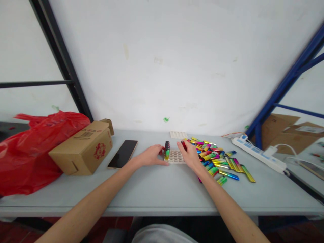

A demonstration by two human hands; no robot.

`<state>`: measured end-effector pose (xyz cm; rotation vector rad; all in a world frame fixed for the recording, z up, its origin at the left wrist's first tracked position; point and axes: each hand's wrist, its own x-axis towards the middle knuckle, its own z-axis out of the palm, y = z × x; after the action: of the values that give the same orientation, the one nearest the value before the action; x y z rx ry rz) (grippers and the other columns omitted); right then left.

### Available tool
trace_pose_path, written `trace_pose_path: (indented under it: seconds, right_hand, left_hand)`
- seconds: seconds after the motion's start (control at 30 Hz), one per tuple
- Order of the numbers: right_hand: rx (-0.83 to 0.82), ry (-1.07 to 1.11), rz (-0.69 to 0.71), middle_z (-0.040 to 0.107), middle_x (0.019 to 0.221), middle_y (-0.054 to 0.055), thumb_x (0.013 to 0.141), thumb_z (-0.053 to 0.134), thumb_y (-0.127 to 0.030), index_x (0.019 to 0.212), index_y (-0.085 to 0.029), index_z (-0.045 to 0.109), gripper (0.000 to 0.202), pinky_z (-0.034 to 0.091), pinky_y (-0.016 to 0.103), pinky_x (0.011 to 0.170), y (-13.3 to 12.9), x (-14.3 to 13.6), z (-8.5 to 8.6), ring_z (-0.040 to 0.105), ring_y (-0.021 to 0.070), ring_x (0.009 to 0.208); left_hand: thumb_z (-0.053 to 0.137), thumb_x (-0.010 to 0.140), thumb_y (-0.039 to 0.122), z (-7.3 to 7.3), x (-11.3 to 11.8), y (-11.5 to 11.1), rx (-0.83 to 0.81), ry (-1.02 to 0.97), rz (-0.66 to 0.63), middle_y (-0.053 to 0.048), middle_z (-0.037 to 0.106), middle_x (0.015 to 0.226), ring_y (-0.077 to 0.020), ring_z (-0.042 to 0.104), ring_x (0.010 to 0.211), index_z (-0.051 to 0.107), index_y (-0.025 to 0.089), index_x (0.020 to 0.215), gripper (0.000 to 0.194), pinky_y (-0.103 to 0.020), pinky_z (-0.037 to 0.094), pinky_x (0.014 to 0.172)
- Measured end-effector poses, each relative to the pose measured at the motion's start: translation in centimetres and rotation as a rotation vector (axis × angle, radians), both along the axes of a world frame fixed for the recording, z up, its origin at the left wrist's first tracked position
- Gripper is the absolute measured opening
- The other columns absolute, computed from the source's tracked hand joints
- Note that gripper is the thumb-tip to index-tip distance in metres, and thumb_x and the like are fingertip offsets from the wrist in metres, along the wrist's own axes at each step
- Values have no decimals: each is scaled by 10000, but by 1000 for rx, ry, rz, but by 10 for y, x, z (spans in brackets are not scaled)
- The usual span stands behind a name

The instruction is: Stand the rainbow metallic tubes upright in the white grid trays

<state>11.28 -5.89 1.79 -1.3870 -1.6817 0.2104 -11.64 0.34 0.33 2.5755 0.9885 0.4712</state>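
While a red lighter (184, 145) sits pinched in the right hand (189, 156), just above the white tray (176, 157), the left hand (151, 156) rests flat, fingers together, beside upright lighters (167, 150); the loose pile (219, 160) lies beyond the right fingers.

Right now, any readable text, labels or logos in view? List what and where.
None legible.
Cardboard box: red round emblem on its front and dark printed marks on top, too blurred to read.
Phone: screen dark, no text.
Power strip: no readable marking.
Coloured lighters: no print discernible.
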Motion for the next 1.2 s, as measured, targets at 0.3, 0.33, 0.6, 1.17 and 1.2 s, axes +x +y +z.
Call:
trace_pose_path:
  seconds: [0.3,0.33,0.6,1.17,1.2]
  right_hand:
    - [78,-196,273,613,804,47,1063,437,-604,729,-231,494,504,436,299,696,-2,4,2,578,193,757]
    - [60,-219,281,598,757,34,1059,446,-616,703,-229,486,527,420,297,675,-2,4,2,559,184,715]
    - [-189,-173,424,715,717,22,1064,519,-517,791,-196,620,434,397,269,633,-7,2,7,624,162,641]
    - [-146,-533,371,740,909,72,1056,577,-487,959,-182,691,339,443,291,706,-11,-8,4,672,208,802]
    - [-133,-512,371,729,876,57,1069,549,-486,918,-191,683,358,442,290,712,-10,-2,5,662,199,793]
  left_hand:
    - [812,652,785,-5,0,2,12,-29,4,-89,699,964,-284,638,864,674,173,971,703,-354,476,790]
    - [819,639,788,-5,-1,3,9,-33,-3,-86,699,963,-282,635,863,679,174,975,714,-351,476,790]
    - [817,682,751,-3,-10,15,-89,-55,-84,-35,674,918,-235,605,839,731,177,1047,686,-309,446,768]
    - [784,699,763,1,-10,13,-132,-63,-79,-17,638,889,-220,584,835,743,189,1004,651,-291,420,760]
    - [785,700,756,2,-10,13,-133,-57,-74,-23,649,907,-226,593,845,744,190,1019,651,-296,426,767]
